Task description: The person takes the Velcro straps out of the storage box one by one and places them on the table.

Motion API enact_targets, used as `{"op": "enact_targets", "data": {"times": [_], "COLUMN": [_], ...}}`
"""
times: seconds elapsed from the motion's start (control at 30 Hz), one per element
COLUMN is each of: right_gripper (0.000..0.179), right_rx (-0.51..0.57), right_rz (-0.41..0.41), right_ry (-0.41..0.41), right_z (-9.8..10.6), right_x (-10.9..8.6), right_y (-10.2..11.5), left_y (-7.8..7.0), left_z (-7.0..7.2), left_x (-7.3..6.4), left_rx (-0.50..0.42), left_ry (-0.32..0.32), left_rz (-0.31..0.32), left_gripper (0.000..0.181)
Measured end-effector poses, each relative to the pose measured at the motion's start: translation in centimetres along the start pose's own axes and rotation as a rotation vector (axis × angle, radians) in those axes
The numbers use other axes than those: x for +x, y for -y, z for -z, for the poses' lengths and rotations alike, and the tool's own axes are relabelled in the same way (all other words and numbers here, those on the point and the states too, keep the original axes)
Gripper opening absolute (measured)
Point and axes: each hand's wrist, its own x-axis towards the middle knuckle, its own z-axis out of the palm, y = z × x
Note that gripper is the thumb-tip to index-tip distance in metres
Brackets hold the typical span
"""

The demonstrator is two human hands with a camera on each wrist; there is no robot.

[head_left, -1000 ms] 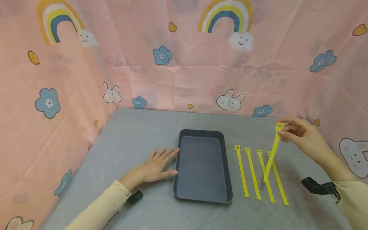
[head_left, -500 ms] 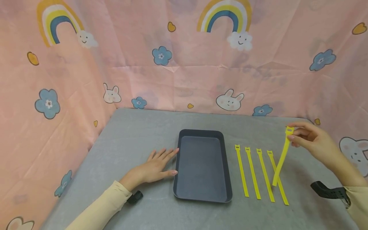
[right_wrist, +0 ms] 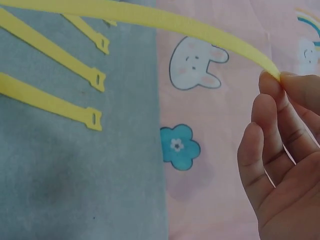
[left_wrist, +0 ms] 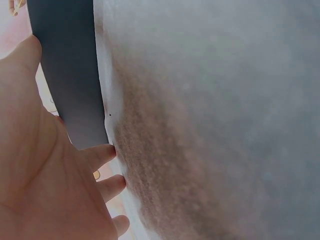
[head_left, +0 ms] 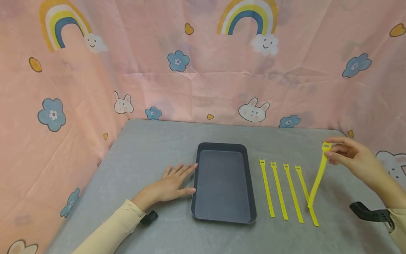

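Note:
My right hand (head_left: 356,157) pinches a yellow hook-and-loop cable tie (head_left: 318,176) near its slotted head, between thumb and fingers. The strap hangs down at a slant, its tail in front of the rightmost tie on the table; whether they touch I cannot tell. In the right wrist view this cable tie (right_wrist: 200,31) bows out from the fingertips. Several matching ties (head_left: 267,190) lie side by side, slotted heads away from me. My left hand (head_left: 168,185) lies with spread fingers against the left side of a dark grey tray (head_left: 223,187), as the left wrist view confirms.
A grey cloth covers the table (head_left: 152,148). Pink curtains (head_left: 203,88) printed with rainbows and rabbits rise at its back and sides. A black strap (head_left: 369,212) is on my right wrist; another black piece (head_left: 149,217) is by my left cuff.
My right hand has moved right and slightly toward me, carrying the cable tie past the lying ones. The left hand and the tray have stayed in place.

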Motion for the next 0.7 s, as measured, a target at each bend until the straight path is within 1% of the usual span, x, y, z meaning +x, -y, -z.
{"op": "enact_targets", "data": {"times": [0.2,0.4,0.57,0.7], "right_gripper": [0.036,0.032,0.029,0.031], "right_rx": [-0.021,-0.085,-0.146,-0.164], "right_rz": [-0.038,-0.103,-0.153,-0.205], "right_ry": [0.011,0.049,0.102,0.160], "right_z": [0.4,0.7,0.7,0.8], "right_x": [-0.2,-0.3,-0.3,-0.3], "right_y": [-0.7,-1.4,-2.2,-3.2], "left_y": [0.0,0.0,0.0,0.1], "left_z": [0.0,0.0,0.0,0.0], "left_x": [0.0,-0.1,-0.1,-0.1], "left_rx": [-0.002,-0.004,-0.002,-0.001], "left_ry": [-0.005,-0.011,-0.014,-0.018], "left_rz": [0.001,-0.008,-0.015,-0.016], "left_gripper": [0.084,0.082,0.081,0.082]}}
